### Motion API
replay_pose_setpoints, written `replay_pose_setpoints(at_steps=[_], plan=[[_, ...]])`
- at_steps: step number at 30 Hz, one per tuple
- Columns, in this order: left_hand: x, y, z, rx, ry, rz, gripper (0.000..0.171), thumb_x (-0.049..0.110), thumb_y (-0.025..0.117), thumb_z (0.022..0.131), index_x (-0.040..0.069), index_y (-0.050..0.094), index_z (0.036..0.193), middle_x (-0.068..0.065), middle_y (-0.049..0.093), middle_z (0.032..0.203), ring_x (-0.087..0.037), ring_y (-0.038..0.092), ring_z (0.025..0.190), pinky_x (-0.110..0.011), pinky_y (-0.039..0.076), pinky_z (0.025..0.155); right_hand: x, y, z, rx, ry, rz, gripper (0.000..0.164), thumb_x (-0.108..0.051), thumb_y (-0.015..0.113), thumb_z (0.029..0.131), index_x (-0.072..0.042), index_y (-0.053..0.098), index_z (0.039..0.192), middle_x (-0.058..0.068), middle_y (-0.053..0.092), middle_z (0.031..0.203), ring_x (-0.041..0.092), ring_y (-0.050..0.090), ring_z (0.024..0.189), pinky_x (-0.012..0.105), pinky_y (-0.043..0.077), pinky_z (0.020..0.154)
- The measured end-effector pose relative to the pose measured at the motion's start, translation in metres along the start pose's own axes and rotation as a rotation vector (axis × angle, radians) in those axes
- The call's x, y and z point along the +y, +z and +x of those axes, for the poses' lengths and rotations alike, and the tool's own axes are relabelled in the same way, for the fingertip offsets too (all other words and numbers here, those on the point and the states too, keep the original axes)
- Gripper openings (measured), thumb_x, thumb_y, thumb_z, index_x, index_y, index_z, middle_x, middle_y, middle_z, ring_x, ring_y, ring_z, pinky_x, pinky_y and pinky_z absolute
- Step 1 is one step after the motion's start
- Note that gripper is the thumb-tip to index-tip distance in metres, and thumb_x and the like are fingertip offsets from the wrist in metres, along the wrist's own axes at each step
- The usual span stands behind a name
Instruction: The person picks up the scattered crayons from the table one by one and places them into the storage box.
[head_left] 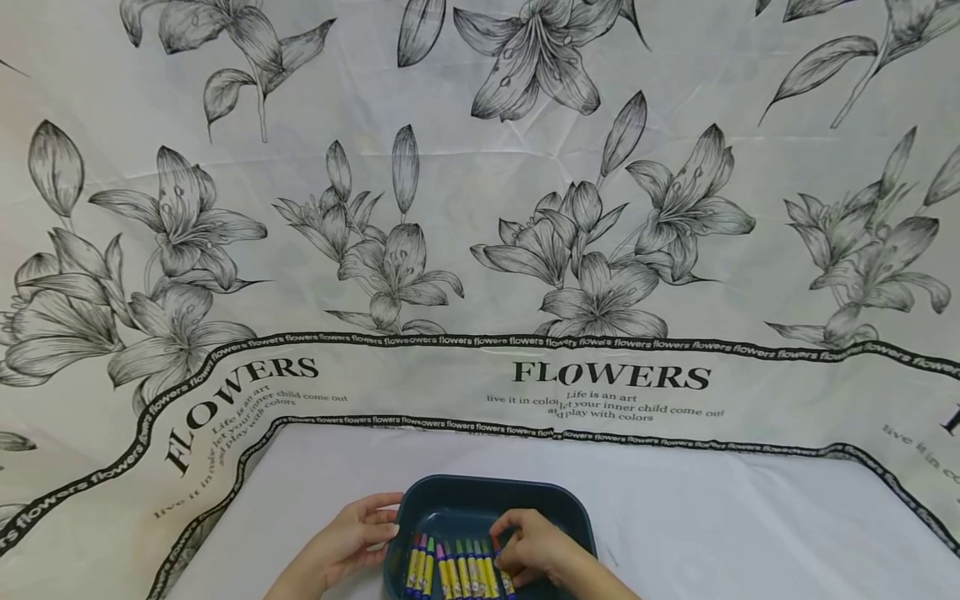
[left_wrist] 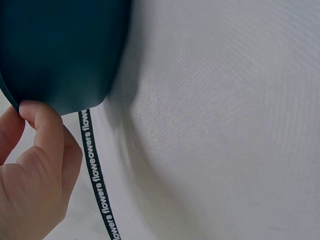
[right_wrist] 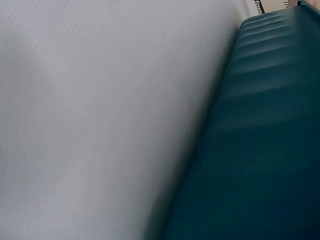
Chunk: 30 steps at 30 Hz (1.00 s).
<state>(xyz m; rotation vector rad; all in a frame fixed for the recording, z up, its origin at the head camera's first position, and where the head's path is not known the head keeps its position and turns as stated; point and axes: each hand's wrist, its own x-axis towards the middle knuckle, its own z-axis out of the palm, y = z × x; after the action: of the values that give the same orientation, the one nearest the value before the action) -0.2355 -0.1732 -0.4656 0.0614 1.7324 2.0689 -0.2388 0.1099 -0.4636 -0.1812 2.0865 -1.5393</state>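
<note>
A dark teal tray point(head_left: 495, 481) with rounded corners holds a row of crayons point(head_left: 462, 571) in yellow wrappers with blue ends. Their tips are of various colours and point away from me. My left hand point(head_left: 348, 537) grips the tray's left rim; in the left wrist view its thumb and fingers point(left_wrist: 47, 125) pinch the edge. Reaching inside, my right hand point(head_left: 536, 550) has its fingers on a red-tipped crayon point(head_left: 506, 581) at the right end of the row. The right wrist view shows only the tray's outer wall point(right_wrist: 265, 125), the hand being hidden there.
Under the tray lies a white tabletop cloth point(head_left: 697, 508). Behind it hangs a pale curtain point(head_left: 450, 292) printed with black lilies and lettering, with a black-banded border point(head_left: 420, 423) along the table's far and left sides.
</note>
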Motion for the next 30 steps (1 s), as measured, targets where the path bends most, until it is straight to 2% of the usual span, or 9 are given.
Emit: replay_pose_setpoints(at_steps=[9, 15, 20, 26, 30], plan=[[0.000, 0.000, 0.002, -0.004, -0.006, 0.001, 0.057, -0.004, 0.057, 0.087, -0.007, 0.033, 0.138, -0.006, 0.054, 0.099, -0.011, 0.053, 0.082, -0.025, 0.048, 0.069, -0.002, 0.000, -0.002, 0.005, 0.008, 0.038, 0.028, 0.004, 0.063, 0.077, 0.002, 0.058, 0.104, 0.002, 0.058, 0.067, 0.008, 0.054, 0.052, 0.018, 0.047, 0.047], [0.001, 0.000, 0.003, -0.006, -0.010, -0.001, 0.058, -0.004, 0.057, 0.087, -0.007, 0.031, 0.138, -0.007, 0.053, 0.099, -0.012, 0.053, 0.082, -0.025, 0.048, 0.069, -0.004, -0.008, -0.004, 0.019, 0.005, 0.039, 0.028, 0.002, 0.063, 0.079, 0.002, 0.058, 0.106, 0.005, 0.064, 0.075, 0.013, 0.057, 0.060, 0.025, 0.051, 0.053], [0.002, -0.002, 0.005, -0.016, -0.005, 0.001, 0.058, -0.003, 0.057, 0.087, -0.007, 0.031, 0.139, -0.007, 0.053, 0.100, -0.011, 0.054, 0.083, -0.025, 0.048, 0.069, -0.006, -0.017, -0.007, 0.020, -0.012, 0.039, 0.029, -0.001, 0.063, 0.081, 0.003, 0.057, 0.109, 0.004, 0.062, 0.076, 0.014, 0.057, 0.063, 0.028, 0.052, 0.056], [-0.004, -0.007, 0.003, -0.059, 0.013, -0.005, 0.057, -0.003, 0.056, 0.088, -0.009, 0.030, 0.138, -0.008, 0.053, 0.103, -0.011, 0.055, 0.083, -0.024, 0.049, 0.069, -0.012, -0.033, -0.022, -0.038, -0.038, 0.103, 0.036, -0.008, 0.062, 0.084, 0.004, 0.053, 0.117, 0.003, 0.061, 0.081, 0.013, 0.059, 0.067, 0.027, 0.053, 0.058], [-0.006, -0.007, 0.002, -0.058, 0.009, -0.019, 0.057, -0.003, 0.057, 0.088, -0.008, 0.031, 0.138, -0.008, 0.053, 0.101, -0.011, 0.054, 0.083, -0.024, 0.049, 0.069, -0.015, -0.050, -0.037, -0.072, -0.091, 0.165, 0.041, -0.012, 0.060, 0.087, 0.004, 0.049, 0.122, 0.005, 0.061, 0.089, 0.015, 0.060, 0.074, 0.030, 0.053, 0.065]])
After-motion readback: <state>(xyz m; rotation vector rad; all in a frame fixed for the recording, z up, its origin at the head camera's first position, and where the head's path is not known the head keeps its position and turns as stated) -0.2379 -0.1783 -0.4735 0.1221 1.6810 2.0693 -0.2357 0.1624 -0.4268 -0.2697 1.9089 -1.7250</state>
